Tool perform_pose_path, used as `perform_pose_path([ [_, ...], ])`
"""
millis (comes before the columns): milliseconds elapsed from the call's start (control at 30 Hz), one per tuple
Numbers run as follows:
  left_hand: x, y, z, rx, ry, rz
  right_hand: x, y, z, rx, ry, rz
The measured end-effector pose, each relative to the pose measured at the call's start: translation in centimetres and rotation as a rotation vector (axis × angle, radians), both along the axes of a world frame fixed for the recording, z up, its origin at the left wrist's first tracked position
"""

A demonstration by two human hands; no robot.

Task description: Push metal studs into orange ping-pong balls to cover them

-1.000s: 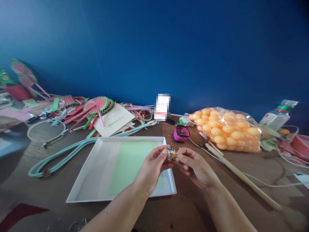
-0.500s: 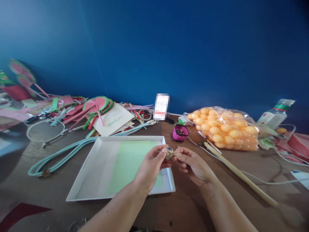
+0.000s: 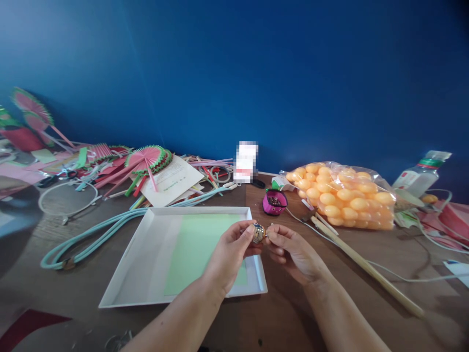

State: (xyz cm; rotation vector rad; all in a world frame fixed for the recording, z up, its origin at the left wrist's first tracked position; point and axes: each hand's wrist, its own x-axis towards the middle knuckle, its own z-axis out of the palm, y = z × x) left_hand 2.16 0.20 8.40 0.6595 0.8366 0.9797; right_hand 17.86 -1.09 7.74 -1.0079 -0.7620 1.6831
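Observation:
My left hand grips a small decorated ball between thumb and fingers; its surface is gold, dark blue and glittering. At the ball's right side, my right hand has thumb and fingertips pinched together. What lies in that pinch is too small to make out. Both hands are above the right edge of a white tray, in which a light green sheet lies. Just beyond the hands stands a small magenta box holding many tiny dark pieces.
A clear bag of orange balls lies at the back right, beside a wooden-handled tool. Pale blue tubing loops left of the tray. Paper fans and papers pile at the back left. A blurred upright white item stands by the blue wall.
Both hands stay almost in place around the ball, which appears slightly turned. The whole view has shifted very slightly.

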Motion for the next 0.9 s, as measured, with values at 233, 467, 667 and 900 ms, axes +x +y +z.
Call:
perform_pose_path([
  [233,-0.03,0.0,0.05,-0.005,-0.027,0.007,-0.14,-0.09,0.34,0.014,-0.012,-0.02],
  [467,-0.02,0.02,-0.05,-0.004,-0.042,-0.002,-0.23,-0.23,0.54,0.042,-0.03,-0.026],
  [667,-0.09,-0.06,0.06,-0.014,-0.05,-0.014,-0.26,-0.35,0.65,0.052,-0.023,-0.022],
  [900,-0.08,-0.05,0.06,-0.006,-0.048,-0.018,-0.29,-0.3,0.6,0.049,-0.02,-0.036],
])
